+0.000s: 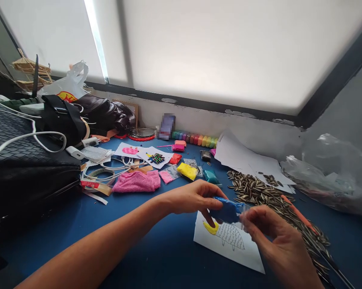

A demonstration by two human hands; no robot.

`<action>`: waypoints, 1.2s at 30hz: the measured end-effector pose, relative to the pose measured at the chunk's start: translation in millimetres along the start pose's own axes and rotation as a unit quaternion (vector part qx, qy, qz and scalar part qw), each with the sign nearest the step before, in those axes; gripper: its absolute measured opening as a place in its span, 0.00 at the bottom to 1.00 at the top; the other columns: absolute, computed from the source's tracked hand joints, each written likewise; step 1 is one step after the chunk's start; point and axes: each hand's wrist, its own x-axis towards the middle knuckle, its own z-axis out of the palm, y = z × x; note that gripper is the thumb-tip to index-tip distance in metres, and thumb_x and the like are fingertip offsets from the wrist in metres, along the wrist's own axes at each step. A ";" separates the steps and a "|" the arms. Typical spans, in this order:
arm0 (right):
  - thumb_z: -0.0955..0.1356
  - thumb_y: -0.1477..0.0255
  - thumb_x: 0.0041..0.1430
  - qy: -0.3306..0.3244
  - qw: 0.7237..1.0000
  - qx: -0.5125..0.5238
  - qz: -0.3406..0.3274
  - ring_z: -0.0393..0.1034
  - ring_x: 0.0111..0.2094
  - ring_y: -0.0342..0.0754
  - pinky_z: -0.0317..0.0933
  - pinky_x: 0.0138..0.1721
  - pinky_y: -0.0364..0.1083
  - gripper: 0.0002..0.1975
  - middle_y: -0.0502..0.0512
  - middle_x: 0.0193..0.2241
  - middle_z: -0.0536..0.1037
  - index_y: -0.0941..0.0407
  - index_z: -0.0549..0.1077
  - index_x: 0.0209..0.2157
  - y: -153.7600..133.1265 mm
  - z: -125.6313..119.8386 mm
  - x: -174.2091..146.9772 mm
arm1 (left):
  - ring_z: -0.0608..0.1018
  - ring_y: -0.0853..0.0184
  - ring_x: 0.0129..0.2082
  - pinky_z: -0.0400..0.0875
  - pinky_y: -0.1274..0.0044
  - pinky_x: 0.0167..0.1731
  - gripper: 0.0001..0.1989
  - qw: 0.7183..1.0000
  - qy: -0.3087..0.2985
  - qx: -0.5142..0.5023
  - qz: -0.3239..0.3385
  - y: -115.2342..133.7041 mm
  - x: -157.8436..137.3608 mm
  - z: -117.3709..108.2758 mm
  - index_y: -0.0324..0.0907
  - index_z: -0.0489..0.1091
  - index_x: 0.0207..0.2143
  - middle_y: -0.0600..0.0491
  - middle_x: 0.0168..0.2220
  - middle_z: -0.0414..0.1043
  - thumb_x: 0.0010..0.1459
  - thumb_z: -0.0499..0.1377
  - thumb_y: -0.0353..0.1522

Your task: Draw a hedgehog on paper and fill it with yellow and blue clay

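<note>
My left hand (197, 196) is closed on one end of a small packet of blue modelling clay (230, 210). At its other end, my right hand (275, 233) pinches the clear plastic edge. The packet is held above a white sheet of paper (245, 263) lying on the blue table. On that sheet is a line drawing of an animal with a scaly or spiny body, its head end covered in yellow (210, 228). Part of the drawing is hidden by my hands and the packet.
Sunflower seeds (250, 188) spread over the right side, with an orange strip (299, 214) on them. Packets of yellow clay (187, 171) and teal clay (211, 176) lie beyond my left hand, near a pink cloth (136, 182). A black bag (33, 172) stands left.
</note>
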 end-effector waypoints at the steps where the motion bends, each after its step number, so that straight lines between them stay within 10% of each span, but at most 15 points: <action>1: 0.71 0.57 0.52 0.021 1.000 0.011 0.000 0.71 0.24 0.46 0.69 0.25 0.41 0.13 0.51 0.25 0.78 0.52 0.77 0.28 -0.7 0.7 0.1 | 0.78 0.70 0.30 0.76 0.71 0.35 0.22 1.000 -0.003 -0.004 0.002 0.1 -0.1 0.4 0.36 0.70 0.41 0.51 0.35 0.73 0.52 0.66 0.44; 7: 0.74 0.54 0.45 0.032 0.995 0.094 0.033 0.75 0.24 0.48 0.71 0.24 0.42 0.18 0.52 0.24 0.81 0.52 0.83 0.33 -11.1 1.8 3.7 | 0.78 0.68 0.33 0.76 0.73 0.34 0.24 1.000 0.012 0.004 0.006 4.7 -1.3 5.5 0.38 0.71 0.47 0.50 0.36 0.73 0.53 0.66 0.43; 15: 0.73 0.61 0.53 0.044 0.994 0.101 -0.022 0.73 0.52 0.56 0.68 0.53 0.54 0.13 0.54 0.49 0.79 0.47 0.81 0.42 8.3 12.3 -4.7 | 0.75 0.70 0.32 0.73 0.77 0.29 0.21 0.997 0.065 0.023 -0.016 3.3 1.1 11.3 0.36 0.69 0.34 0.51 0.32 0.71 0.54 0.63 0.47; 20: 0.71 0.65 0.57 0.001 0.995 0.081 -0.063 0.69 0.56 0.56 0.68 0.53 0.54 0.13 0.54 0.55 0.75 0.45 0.79 0.45 18.3 13.9 -4.9 | 0.72 0.73 0.33 0.66 0.82 0.30 0.14 0.993 0.072 0.093 -0.014 4.2 0.6 11.3 0.38 0.74 0.45 0.52 0.35 0.72 0.59 0.59 0.36; 36: 0.70 0.68 0.60 -0.019 0.995 0.054 -0.079 0.71 0.54 0.52 0.70 0.49 0.45 0.16 0.53 0.57 0.71 0.42 0.76 0.50 15.8 18.1 -6.6 | 0.69 0.76 0.26 0.62 0.81 0.31 0.02 0.985 0.162 0.051 -0.027 10.6 2.8 21.2 0.33 0.73 0.30 0.56 0.26 0.70 0.55 0.61 0.26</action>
